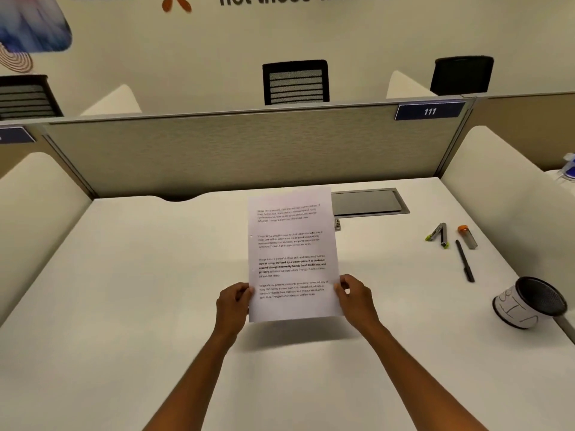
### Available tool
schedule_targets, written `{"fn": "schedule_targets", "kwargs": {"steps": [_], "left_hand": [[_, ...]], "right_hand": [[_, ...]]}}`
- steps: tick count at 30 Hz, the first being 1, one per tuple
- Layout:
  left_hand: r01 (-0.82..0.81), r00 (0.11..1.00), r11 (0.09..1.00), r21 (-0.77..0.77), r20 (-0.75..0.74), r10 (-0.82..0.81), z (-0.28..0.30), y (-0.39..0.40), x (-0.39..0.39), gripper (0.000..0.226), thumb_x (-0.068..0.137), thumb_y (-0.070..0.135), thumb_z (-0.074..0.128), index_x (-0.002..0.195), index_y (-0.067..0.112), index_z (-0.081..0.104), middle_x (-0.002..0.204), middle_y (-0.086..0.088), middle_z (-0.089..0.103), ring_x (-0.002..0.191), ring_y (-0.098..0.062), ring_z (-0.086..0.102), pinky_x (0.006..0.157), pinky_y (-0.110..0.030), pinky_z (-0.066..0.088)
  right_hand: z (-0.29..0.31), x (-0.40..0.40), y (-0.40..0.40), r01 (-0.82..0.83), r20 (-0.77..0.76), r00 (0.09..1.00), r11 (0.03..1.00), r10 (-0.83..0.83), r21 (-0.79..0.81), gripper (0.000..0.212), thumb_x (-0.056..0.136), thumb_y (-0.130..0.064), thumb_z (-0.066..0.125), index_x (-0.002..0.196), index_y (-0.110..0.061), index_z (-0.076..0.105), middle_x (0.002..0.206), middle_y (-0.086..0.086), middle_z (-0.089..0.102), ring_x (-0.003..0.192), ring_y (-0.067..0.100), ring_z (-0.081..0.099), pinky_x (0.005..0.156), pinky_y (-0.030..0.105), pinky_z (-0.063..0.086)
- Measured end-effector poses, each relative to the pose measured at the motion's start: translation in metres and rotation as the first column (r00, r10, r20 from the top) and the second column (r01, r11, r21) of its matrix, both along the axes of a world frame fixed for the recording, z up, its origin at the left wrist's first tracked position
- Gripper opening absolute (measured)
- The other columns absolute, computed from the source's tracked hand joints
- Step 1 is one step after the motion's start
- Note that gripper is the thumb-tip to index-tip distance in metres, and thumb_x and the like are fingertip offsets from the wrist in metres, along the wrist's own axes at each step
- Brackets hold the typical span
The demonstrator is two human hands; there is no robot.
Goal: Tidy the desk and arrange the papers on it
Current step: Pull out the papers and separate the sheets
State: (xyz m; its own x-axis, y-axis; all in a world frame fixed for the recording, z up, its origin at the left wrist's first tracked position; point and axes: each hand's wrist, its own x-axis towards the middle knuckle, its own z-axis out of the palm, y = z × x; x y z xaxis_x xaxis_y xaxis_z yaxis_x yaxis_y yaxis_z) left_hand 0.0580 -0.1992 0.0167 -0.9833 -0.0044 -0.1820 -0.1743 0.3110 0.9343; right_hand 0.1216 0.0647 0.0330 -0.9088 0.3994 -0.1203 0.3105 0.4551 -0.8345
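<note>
Right now, from the head view, the person holds the papers [292, 256] upright over the middle of the desk [124, 290], a printed sheet or thin stack whose count I cannot tell. The left hand [233, 309] pinches the lower left edge and the right hand [354, 298] pinches the lower right edge, both clamped on the pages, which hang clear of the surface and throw a shadow beneath.

By my reckoning the papers are gathered but not yet set down. Toward the right edge the tidying looks unfinished: a black pen [465, 261] lies loose, near it a folded grey tool with green tips [438, 235] and a clear tube with an orange cap [467, 237], while the mesh pen cup [530, 303] lies on its side near the right front corner. A small metal object [338, 224] peeks out beside the papers, by the grey cable hatch [368, 202] at the back edge.

A blue tag [430, 111] on the partition reads "111". Wall lettering [311, 0] is cropped; "not those who" is legible. The page text is mostly blurred, though bold words such as "Defined by a slower pace" show.
</note>
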Motion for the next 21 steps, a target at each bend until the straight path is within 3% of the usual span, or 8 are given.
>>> {"fn": "schedule_targets", "kwargs": {"steps": [4, 8, 11, 14, 18, 21], "left_hand": [[-0.047, 0.988, 0.996, 0.079, 0.152, 0.035, -0.008, 0.004, 0.010, 0.018, 0.095, 0.018, 0.058, 0.085, 0.013, 0.072, 0.090, -0.006, 0.074, 0.085, -0.029, 0.069, 0.065, -0.037, 0.056], [-0.105, 0.967, 0.993, 0.056, 0.237, 0.089, -0.026, 0.003, 0.020, 0.022, 0.092, 0.019, 0.062, 0.073, 0.014, 0.072, 0.084, -0.006, 0.074, 0.075, -0.024, 0.063, 0.064, -0.039, 0.050], [-0.116, 0.957, 0.992, 0.043, 0.271, 0.100, -0.037, 0.004, 0.026, 0.021, 0.091, 0.018, 0.063, 0.073, 0.013, 0.073, 0.086, -0.008, 0.074, 0.077, -0.024, 0.064, 0.071, -0.043, 0.053], [-0.119, 0.954, 0.993, 0.022, 0.278, 0.108, -0.042, 0.008, 0.031, 0.021, 0.090, 0.018, 0.063, 0.072, 0.013, 0.072, 0.084, -0.009, 0.074, 0.074, -0.023, 0.062, 0.068, -0.039, 0.049], [-0.160, 0.947, 0.986, 0.038, 0.287, 0.143, -0.043, 0.014, 0.038, 0.023, 0.092, 0.015, 0.061, 0.071, 0.009, 0.070, 0.081, -0.006, 0.072, 0.072, -0.022, 0.060, 0.063, -0.033, 0.047], [-0.184, 0.941, 0.979, 0.084, 0.304, 0.151, -0.044, 0.016, 0.041, 0.021, 0.093, 0.014, 0.060, 0.076, 0.006, 0.070, 0.087, -0.010, 0.074, 0.076, -0.025, 0.063, 0.068, -0.038, 0.051]], "right_hand": [[-0.004, 0.006, 0.003, 0.008, 0.134, 0.991, 0.981, 0.018, -0.192, 0.008, 0.098, -0.018, 0.047, 0.103, -0.016, 0.053, 0.096, 0.002, 0.059, 0.086, 0.024, 0.060, 0.051, 0.034, 0.057], [-0.018, 0.014, 0.005, 0.044, 0.262, 0.964, 0.950, 0.040, -0.308, 0.021, 0.098, -0.021, 0.046, 0.117, -0.014, 0.052, 0.110, 0.009, 0.060, 0.090, 0.024, 0.061, 0.051, 0.038, 0.059], [-0.026, 0.018, 0.007, 0.104, 0.304, 0.952, 0.924, 0.014, -0.367, 0.021, 0.097, -0.021, 0.048, 0.117, -0.014, 0.054, 0.112, 0.009, 0.060, 0.092, 0.026, 0.061, 0.052, 0.039, 0.059], [-0.031, 0.021, 0.013, 0.146, 0.319, 0.948, 0.885, 0.004, -0.443, 0.022, 0.096, -0.019, 0.052, 0.117, -0.013, 0.057, 0.113, 0.009, 0.061, 0.093, 0.026, 0.062, 0.050, 0.035, 0.057], [-0.042, 0.024, 0.024, 0.170, 0.322, 0.947, 0.826, 0.014, -0.537, 0.024, 0.092, -0.012, 0.058, 0.116, -0.009, 0.061, 0.113, 0.010, 0.065, 0.094, 0.028, 0.067, 0.059, 0.037, 0.060], [-0.049, 0.026, 0.033, 0.180, 0.333, 0.943, 0.813, 0.018, -0.553, 0.025, 0.087, -0.002, 0.060, 0.112, -0.003, 0.064, 0.107, 0.013, 0.069, 0.089, 0.028, 0.070, 0.067, 0.038, 0.061]]}}
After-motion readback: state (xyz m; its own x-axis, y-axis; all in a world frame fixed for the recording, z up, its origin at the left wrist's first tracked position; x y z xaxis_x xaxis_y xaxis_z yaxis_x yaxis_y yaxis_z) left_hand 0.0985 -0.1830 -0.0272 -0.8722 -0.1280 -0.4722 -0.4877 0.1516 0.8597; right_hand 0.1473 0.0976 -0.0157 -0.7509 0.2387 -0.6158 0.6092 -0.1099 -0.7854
